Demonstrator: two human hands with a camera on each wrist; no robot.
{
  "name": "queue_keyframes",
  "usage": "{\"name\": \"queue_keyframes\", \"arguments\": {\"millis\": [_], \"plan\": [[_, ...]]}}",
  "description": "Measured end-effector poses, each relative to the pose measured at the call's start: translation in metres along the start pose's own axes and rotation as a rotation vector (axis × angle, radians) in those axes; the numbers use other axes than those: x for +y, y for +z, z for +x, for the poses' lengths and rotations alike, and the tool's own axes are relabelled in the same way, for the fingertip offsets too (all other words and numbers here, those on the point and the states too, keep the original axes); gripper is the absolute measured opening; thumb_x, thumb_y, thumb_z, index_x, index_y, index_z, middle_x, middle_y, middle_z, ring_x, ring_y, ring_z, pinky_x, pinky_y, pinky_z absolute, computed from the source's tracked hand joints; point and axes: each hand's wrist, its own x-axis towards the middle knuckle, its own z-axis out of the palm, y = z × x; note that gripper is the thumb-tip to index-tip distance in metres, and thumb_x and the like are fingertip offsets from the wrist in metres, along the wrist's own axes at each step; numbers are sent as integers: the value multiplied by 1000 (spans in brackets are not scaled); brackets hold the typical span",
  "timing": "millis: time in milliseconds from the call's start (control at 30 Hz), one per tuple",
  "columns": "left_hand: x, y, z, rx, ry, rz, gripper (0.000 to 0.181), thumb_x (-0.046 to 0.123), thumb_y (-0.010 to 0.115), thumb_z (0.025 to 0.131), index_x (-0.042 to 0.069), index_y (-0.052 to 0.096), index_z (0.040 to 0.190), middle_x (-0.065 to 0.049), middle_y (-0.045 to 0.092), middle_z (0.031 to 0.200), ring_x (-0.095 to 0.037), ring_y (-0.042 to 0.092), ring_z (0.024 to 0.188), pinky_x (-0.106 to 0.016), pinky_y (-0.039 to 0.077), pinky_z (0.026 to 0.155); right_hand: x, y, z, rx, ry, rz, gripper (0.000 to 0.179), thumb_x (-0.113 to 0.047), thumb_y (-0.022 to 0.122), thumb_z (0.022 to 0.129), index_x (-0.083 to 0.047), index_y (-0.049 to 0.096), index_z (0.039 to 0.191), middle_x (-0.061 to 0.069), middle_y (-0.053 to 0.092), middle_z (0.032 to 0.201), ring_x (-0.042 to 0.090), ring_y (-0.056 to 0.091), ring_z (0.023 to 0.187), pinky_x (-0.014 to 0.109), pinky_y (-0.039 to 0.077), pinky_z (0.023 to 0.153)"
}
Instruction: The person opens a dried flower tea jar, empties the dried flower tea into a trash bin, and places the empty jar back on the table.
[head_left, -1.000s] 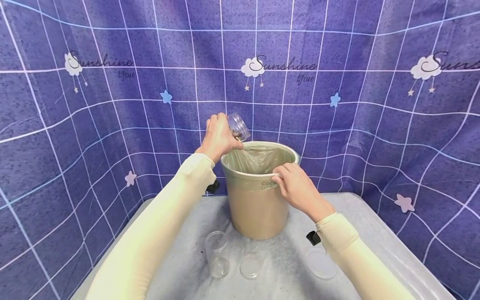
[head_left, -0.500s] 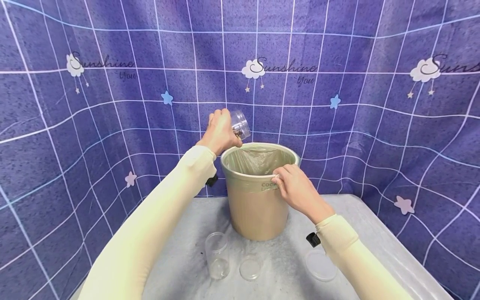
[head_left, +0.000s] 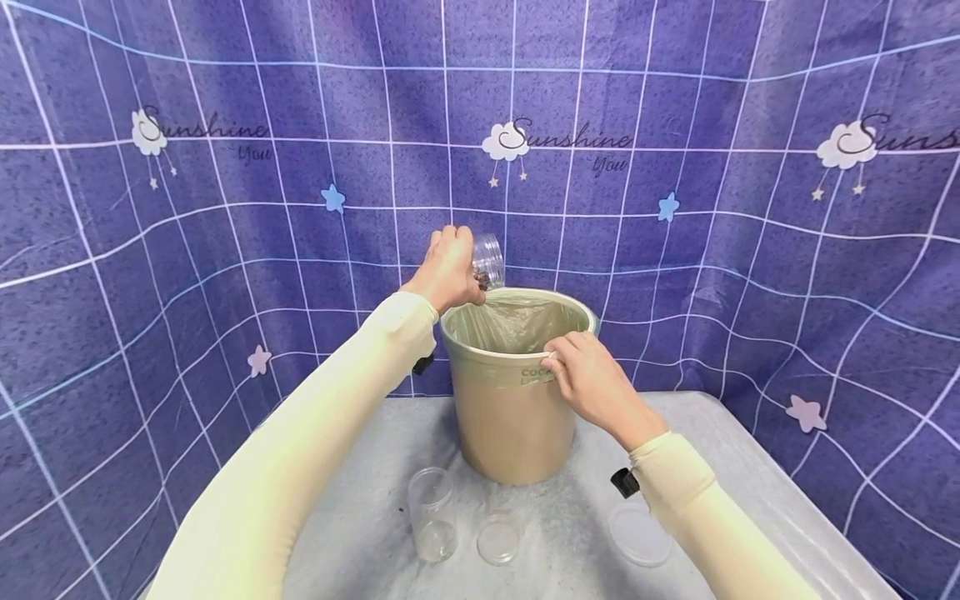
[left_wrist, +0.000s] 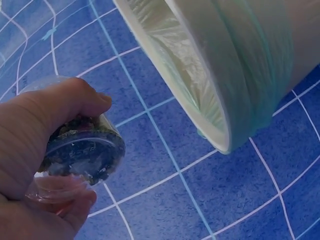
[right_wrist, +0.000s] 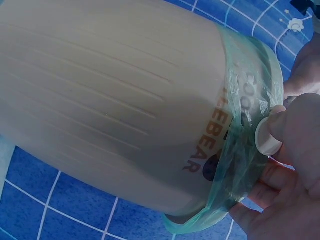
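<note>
In the head view my left hand (head_left: pixel 446 268) grips a clear plastic jar (head_left: pixel 489 260), tipped on its side above the back-left rim of a beige trash can (head_left: pixel 513 433). Dark, crumbly bits show inside the jar (left_wrist: pixel 82 150) in the left wrist view, with my thumb and fingers wrapped round it. A thin greenish trash bag (head_left: pixel 517 323) lines the can and folds over its rim. My right hand (head_left: pixel 596 382) pinches the can's front-right rim; in the right wrist view its thumb presses a round white tab (right_wrist: pixel 267 137) there. The jar's mouth is partly hidden.
Before the can, a clear open-looking jar (head_left: pixel 432 515) stands on the grey-covered table (head_left: pixel 352 500). A small round clear lid (head_left: pixel 498 537) lies beside it, and a larger pale lid (head_left: pixel 640 533) lies right, near my forearm. A blue patterned curtain (head_left: pixel 570 100) encloses the back and sides.
My left hand has shifted slightly right with the jar, and the jar's tilt has changed. The right hand keeps its hold on the rim.
</note>
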Motion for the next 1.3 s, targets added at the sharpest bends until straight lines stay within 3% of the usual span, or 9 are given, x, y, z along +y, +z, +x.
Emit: {"name": "queue_keyframes", "arguments": {"millis": [433,800,1067,1300], "plan": [[-5,6,0,-19,119,73,80,17,97,59,-3,51,121,-20,54,120,-39,48,113,-47,43,106,0,1,-1,1,-3,-11,11,-14,69,98,-3,68,100,8,68,92,31,62,90,45,50,87],[-8,2,-2,-6,199,139,78,10,96,60,-2,51,123,-19,55,121,-38,49,112,-47,43,105,0,0,0,6,-7,-13,11,-14,70,97,-3,68,99,8,68,92,31,61,90,44,50,86],[-8,5,0,10,258,221,64,-3,82,63,-3,51,119,-20,54,116,-40,50,108,-49,45,100,1,2,-1,10,-17,-11,10,-13,69,98,-3,68,99,8,68,92,30,62,89,45,51,84],[-6,7,3,10,272,236,61,-7,76,65,-3,50,121,-19,53,118,-41,49,111,-49,44,101,0,-1,0,-1,-1,-9,12,-14,69,98,-3,68,101,8,68,93,31,62,91,44,51,86]]}}
